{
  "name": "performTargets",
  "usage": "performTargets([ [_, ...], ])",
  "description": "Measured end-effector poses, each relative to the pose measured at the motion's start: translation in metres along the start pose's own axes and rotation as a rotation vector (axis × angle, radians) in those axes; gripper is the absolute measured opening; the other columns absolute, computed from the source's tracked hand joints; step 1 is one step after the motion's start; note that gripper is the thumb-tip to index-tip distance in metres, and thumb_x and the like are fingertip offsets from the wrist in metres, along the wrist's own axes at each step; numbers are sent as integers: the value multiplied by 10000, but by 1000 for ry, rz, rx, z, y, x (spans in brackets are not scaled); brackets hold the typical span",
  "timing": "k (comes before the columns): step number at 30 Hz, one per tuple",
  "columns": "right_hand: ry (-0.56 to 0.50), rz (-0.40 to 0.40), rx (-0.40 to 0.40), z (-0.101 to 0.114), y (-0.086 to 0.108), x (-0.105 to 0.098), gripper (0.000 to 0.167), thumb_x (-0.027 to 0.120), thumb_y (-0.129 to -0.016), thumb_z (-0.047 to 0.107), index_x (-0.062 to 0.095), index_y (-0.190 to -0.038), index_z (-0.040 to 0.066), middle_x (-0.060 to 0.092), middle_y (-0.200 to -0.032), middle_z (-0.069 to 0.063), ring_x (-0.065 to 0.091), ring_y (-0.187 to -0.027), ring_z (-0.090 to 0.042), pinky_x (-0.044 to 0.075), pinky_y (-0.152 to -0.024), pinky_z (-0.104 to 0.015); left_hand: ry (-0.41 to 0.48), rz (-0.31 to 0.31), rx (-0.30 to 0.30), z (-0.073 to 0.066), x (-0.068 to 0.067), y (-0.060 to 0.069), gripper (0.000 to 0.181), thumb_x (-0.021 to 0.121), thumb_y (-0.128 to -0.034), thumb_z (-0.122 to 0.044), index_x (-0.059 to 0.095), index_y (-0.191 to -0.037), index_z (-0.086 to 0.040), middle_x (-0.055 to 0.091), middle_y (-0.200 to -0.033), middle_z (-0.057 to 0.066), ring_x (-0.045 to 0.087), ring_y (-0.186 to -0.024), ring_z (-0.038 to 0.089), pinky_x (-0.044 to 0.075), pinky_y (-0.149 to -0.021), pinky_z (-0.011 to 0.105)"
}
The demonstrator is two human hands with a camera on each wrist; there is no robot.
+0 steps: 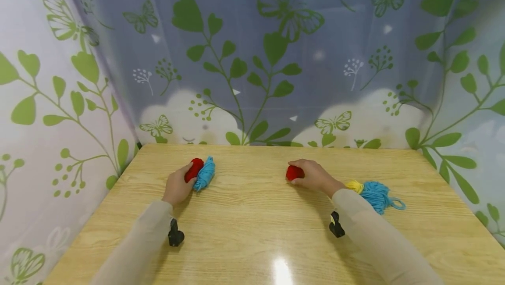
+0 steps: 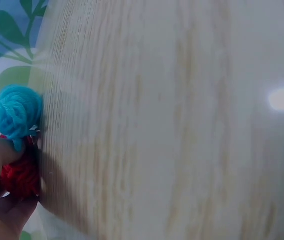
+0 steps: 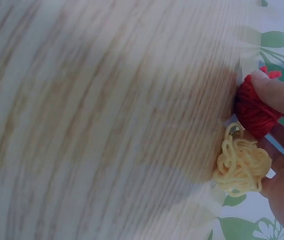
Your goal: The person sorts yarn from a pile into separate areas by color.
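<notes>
My left hand (image 1: 176,187) grips a red yarn bundle (image 1: 194,170) between thumb and fingers at the left of the table. Touching its right side lies a blue yarn bundle (image 1: 205,174), which the left wrist view shows close by the thumb. Right of the table's middle, my right hand (image 1: 314,176) holds a second red yarn bundle (image 1: 293,172), thumb on one side and fingers on the other. Yellow yarn (image 1: 354,186) lies behind the right wrist, partly hidden by the sleeve. Against it rests a larger blue yarn bundle (image 1: 376,196) with a loose loop.
The wooden table (image 1: 244,215) runs back to a curtain (image 1: 252,57) printed with leaves and butterflies, which also hangs at both sides. A black wrist mount (image 1: 175,233) sticks out under the left sleeve, and another mount (image 1: 336,225) under the right.
</notes>
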State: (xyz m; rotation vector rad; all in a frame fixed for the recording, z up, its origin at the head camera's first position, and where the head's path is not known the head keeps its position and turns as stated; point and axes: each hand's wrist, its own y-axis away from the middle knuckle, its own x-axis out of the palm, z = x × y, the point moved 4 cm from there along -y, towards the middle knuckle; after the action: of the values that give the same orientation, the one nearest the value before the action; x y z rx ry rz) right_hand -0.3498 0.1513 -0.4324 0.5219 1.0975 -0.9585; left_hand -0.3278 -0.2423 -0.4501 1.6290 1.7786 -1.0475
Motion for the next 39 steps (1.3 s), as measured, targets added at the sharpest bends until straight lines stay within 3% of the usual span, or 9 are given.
performTargets([
  [13,-8,-11,41,1,4,-6,555,715,-870,141,510,-1358,-26,575,-1293,-212,589,-1080,-337,513,-885,-443,9,-27,-18,2,3,6,523,620,-926,-72,445,-1411,14,504,-1337,290,517,-1178,470,434,-967,563],
  [21,11,-65,-36,10,5,-18,523,711,-863,112,530,-1326,-47,593,-1257,-218,609,-1029,-331,529,-843,-429,-17,-22,-36,5,5,6,524,607,-938,-92,432,-1423,1,511,-1325,298,540,-1140,473,461,-919,557],
  [28,25,-101,-72,27,6,-27,533,721,-855,107,531,-1335,-24,578,-1291,-204,586,-1103,-344,506,-900,-452,-18,-22,-43,7,6,4,525,610,-932,-84,436,-1419,2,504,-1338,288,523,-1163,477,445,-943,572],
  [39,-7,-129,-134,58,7,-23,541,732,-851,123,535,-1339,-4,579,-1295,-180,544,-1170,-348,485,-941,-462,-16,-15,-53,5,3,4,529,613,-929,-86,437,-1420,0,497,-1342,289,515,-1174,480,434,-956,576],
])
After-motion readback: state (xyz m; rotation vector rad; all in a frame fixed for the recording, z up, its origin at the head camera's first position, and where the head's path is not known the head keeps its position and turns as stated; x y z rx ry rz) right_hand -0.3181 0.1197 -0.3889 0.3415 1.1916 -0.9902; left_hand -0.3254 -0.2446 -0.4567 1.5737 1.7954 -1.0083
